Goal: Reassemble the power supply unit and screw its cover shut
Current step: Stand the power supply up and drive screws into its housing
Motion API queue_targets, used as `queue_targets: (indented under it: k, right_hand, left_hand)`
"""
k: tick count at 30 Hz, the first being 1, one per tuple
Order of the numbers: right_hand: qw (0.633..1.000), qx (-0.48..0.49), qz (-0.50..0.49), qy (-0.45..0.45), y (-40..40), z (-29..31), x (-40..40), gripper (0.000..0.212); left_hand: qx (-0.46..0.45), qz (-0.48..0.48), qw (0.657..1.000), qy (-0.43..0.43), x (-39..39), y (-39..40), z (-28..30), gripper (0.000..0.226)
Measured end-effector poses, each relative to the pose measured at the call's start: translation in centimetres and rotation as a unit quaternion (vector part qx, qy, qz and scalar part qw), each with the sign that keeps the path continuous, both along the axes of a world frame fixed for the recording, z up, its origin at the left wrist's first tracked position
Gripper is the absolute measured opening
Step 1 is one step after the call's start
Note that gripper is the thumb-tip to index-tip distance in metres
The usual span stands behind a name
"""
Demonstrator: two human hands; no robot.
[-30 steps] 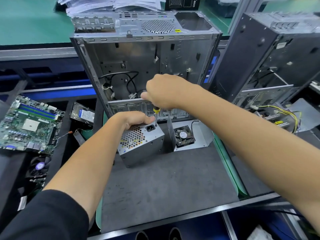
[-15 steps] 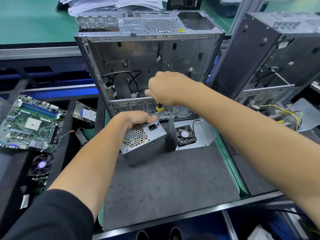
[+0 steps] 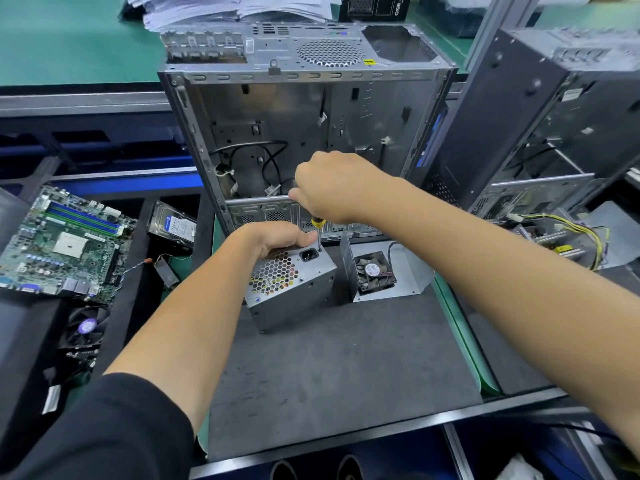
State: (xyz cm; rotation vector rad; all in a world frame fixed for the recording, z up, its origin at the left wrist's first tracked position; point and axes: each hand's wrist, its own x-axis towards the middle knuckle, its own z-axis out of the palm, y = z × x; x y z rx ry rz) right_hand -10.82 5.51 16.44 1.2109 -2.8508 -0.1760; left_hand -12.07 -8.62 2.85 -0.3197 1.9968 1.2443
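A grey metal power supply unit (image 3: 294,292) stands on the dark mat (image 3: 339,368), its honeycomb grille and black power socket facing up. My left hand (image 3: 277,237) grips its far top edge. My right hand (image 3: 332,188) holds a screwdriver (image 3: 318,230) with a yellow and black handle, most of it hidden in my fist. The shaft points straight down and its tip sits at the unit's top face beside the socket. Just right of the unit stands a bent metal cover plate (image 3: 408,271) carrying a small black fan (image 3: 374,273).
An open empty computer case (image 3: 304,109) stands right behind the unit. A second dark case (image 3: 540,109) is at the right, with yellow cables (image 3: 581,233) below it. A motherboard (image 3: 65,244), a hard drive (image 3: 173,226) and a cooler fan (image 3: 85,327) lie at the left.
Both hands stay on the unit and the screwdriver; my right fist has shifted slightly around the handle. The view has drifted a little, so everything sits slightly lower and to the right.
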Motion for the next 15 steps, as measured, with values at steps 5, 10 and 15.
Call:
queue_targets:
  k: [5, 10, 15]
  right_hand:
    - [0.998, 0.029, -0.012, -0.052, 0.53, 0.40, -0.23, 0.026]
    - [0.991, -0.006, 0.041, -0.127, 0.54, 0.25, -0.17, 0.016]
    - [0.999, -0.027, -0.009, -0.041, 0.61, 0.04, -0.62, 0.029]
  left_hand:
    - [0.000, -0.002, 1.000, 0.001, 0.07, -0.15, 0.01, 0.055]
    - [0.003, 0.001, 1.000, -0.012, -0.07, -0.28, 0.01, 0.058]
    - [0.013, 0.008, 0.999, -0.029, -0.18, -0.41, -0.15, 0.059]
